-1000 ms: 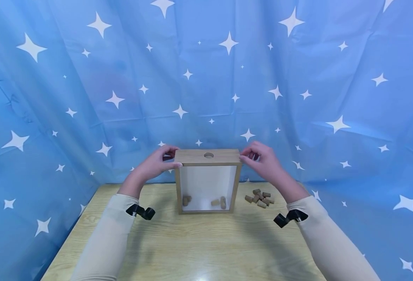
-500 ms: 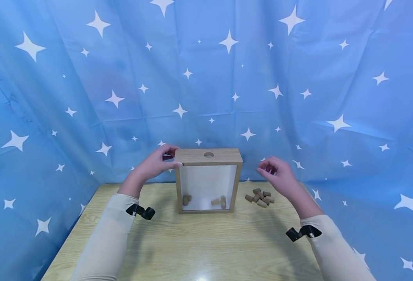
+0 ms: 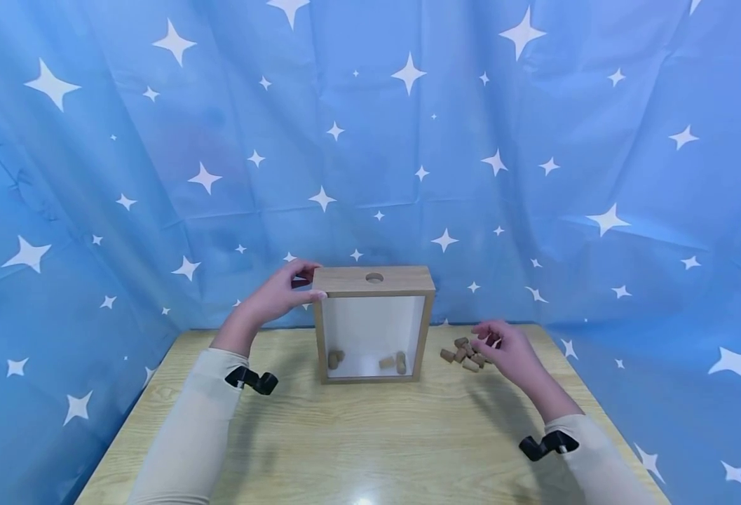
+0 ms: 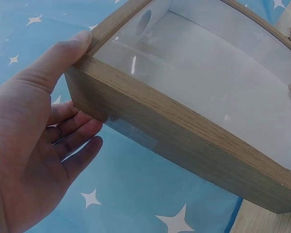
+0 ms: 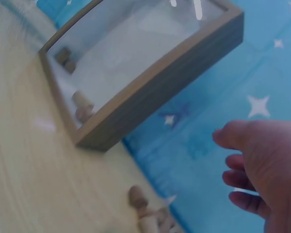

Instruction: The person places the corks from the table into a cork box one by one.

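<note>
A wooden shadow box (image 3: 402, 281) with a clear front and a round hole (image 3: 374, 278) in its top stands upright on the table. My left hand (image 3: 277, 294) grips its upper left corner, thumb on the front edge and fingers behind; the left wrist view shows the thumb on the wooden frame (image 4: 136, 87). Several corks lie inside at the bottom, some at the left (image 3: 334, 360) and some at the right (image 3: 401, 362). My right hand (image 3: 507, 348) hovers at a small pile of corks (image 3: 460, 355), fingers loosely bent, partly covering it. I see nothing in its grasp.
The light wooden table (image 3: 357, 442) runs toward me in front of the box. Behind and at both sides hangs a blue curtain (image 3: 370, 161) with white stars. A black wrist mount (image 3: 548, 445) sits on my right sleeve, another (image 3: 252, 379) on the left.
My right hand has left the upper right corner of the box and moved right and down to the cork pile. The left hand and the box stay where they were.
</note>
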`<act>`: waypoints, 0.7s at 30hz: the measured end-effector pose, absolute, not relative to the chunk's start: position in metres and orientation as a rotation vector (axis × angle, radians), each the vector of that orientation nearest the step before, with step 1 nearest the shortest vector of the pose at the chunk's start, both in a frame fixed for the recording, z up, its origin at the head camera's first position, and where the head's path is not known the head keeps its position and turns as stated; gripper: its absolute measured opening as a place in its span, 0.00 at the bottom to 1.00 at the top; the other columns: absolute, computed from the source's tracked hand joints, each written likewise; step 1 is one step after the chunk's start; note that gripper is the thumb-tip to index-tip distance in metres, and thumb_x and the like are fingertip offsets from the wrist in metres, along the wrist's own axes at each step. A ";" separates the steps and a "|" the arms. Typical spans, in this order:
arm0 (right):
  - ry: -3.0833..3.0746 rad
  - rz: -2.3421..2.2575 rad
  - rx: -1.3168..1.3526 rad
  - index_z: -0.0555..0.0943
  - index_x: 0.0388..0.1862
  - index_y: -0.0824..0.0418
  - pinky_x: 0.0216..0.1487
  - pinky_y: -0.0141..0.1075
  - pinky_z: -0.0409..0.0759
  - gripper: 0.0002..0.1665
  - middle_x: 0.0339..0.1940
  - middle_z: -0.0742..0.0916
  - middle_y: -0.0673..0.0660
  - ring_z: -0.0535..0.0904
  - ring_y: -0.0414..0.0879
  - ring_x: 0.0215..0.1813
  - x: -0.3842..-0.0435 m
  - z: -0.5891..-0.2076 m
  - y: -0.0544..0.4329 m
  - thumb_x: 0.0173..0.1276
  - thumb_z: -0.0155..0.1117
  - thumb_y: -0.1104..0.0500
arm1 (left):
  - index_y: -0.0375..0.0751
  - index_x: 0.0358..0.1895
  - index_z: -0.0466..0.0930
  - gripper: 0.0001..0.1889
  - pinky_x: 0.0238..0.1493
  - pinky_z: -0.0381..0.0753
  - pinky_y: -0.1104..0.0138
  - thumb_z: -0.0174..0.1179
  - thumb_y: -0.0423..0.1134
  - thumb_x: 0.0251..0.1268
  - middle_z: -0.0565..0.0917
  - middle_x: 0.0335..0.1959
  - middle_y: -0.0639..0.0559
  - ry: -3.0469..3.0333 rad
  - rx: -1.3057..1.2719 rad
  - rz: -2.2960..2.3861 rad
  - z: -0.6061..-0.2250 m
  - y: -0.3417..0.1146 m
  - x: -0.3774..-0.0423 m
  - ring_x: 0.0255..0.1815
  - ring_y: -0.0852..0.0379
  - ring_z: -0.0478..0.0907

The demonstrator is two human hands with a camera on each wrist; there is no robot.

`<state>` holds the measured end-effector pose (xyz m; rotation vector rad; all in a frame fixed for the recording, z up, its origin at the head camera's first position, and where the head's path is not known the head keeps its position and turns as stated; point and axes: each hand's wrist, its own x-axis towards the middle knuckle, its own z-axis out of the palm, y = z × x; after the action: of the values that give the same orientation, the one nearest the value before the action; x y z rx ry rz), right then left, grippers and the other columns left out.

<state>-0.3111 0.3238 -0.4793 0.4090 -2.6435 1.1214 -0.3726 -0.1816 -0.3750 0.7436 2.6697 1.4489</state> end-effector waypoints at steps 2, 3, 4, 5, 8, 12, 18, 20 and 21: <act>-2.643 1.107 0.418 0.87 0.59 0.63 0.35 0.37 0.83 0.14 0.43 0.85 0.56 0.82 0.49 0.41 -0.313 -0.490 0.326 0.78 0.75 0.62 | 0.44 0.80 0.72 0.41 0.74 0.76 0.41 0.77 0.57 0.71 0.76 0.72 0.43 2.665 0.744 1.457 -0.375 -0.182 -0.373 0.76 0.39 0.72; -2.642 1.096 0.430 0.87 0.60 0.64 0.35 0.37 0.83 0.15 0.43 0.85 0.57 0.82 0.48 0.41 -0.314 -0.495 0.327 0.78 0.75 0.63 | 0.44 0.80 0.72 0.41 0.74 0.76 0.41 0.77 0.57 0.72 0.76 0.72 0.42 2.664 0.745 1.458 -0.375 -0.182 -0.373 0.76 0.38 0.72; -2.644 1.083 0.441 0.87 0.60 0.65 0.36 0.38 0.83 0.15 0.44 0.85 0.58 0.82 0.48 0.41 -0.315 -0.501 0.329 0.77 0.74 0.65 | 0.44 0.80 0.72 0.40 0.75 0.76 0.41 0.76 0.57 0.72 0.76 0.72 0.42 2.664 0.747 1.454 -0.375 -0.182 -0.373 0.76 0.38 0.72; -2.643 1.071 0.449 0.87 0.60 0.65 0.38 0.38 0.84 0.16 0.44 0.84 0.60 0.82 0.48 0.42 -0.316 -0.506 0.330 0.76 0.75 0.67 | 0.44 0.80 0.72 0.40 0.75 0.76 0.41 0.76 0.57 0.72 0.76 0.72 0.42 2.663 0.747 1.455 -0.374 -0.182 -0.373 0.76 0.38 0.72; -2.641 1.040 0.463 0.86 0.60 0.68 0.42 0.38 0.84 0.18 0.45 0.83 0.63 0.83 0.49 0.43 -0.318 -0.522 0.332 0.73 0.76 0.70 | 0.44 0.80 0.72 0.40 0.75 0.75 0.41 0.76 0.57 0.72 0.76 0.72 0.42 2.664 0.749 1.449 -0.374 -0.181 -0.373 0.77 0.38 0.72; -2.645 1.039 0.448 0.86 0.61 0.70 0.44 0.39 0.85 0.19 0.45 0.83 0.63 0.83 0.51 0.44 -0.321 -0.538 0.332 0.73 0.77 0.69 | 0.44 0.80 0.72 0.40 0.74 0.76 0.41 0.76 0.57 0.72 0.76 0.72 0.42 2.666 0.746 1.448 -0.374 -0.181 -0.373 0.76 0.38 0.72; -2.670 1.037 0.428 0.86 0.62 0.71 0.41 0.37 0.83 0.21 0.43 0.83 0.62 0.80 0.47 0.40 -0.324 -0.555 0.330 0.72 0.77 0.70 | 0.45 0.80 0.72 0.40 0.74 0.76 0.41 0.76 0.57 0.72 0.76 0.72 0.43 2.674 0.739 1.445 -0.373 -0.181 -0.371 0.76 0.38 0.73; -2.689 1.006 0.435 0.87 0.63 0.69 0.39 0.37 0.81 0.21 0.42 0.82 0.61 0.78 0.45 0.39 -0.324 -0.559 0.330 0.73 0.76 0.70 | 0.45 0.80 0.72 0.41 0.74 0.77 0.41 0.77 0.58 0.71 0.76 0.72 0.43 2.678 0.737 1.443 -0.373 -0.181 -0.370 0.76 0.38 0.73; -2.703 0.979 0.437 0.86 0.64 0.69 0.38 0.37 0.80 0.22 0.43 0.82 0.61 0.77 0.44 0.39 -0.324 -0.561 0.331 0.73 0.76 0.69 | 0.45 0.80 0.72 0.41 0.74 0.77 0.41 0.76 0.58 0.71 0.76 0.72 0.43 2.679 0.740 1.442 -0.373 -0.181 -0.370 0.76 0.37 0.72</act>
<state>-0.3242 0.3306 -0.5607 0.4368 -2.7034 0.9793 -0.3701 -0.1807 -0.3731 0.7401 2.6786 1.4418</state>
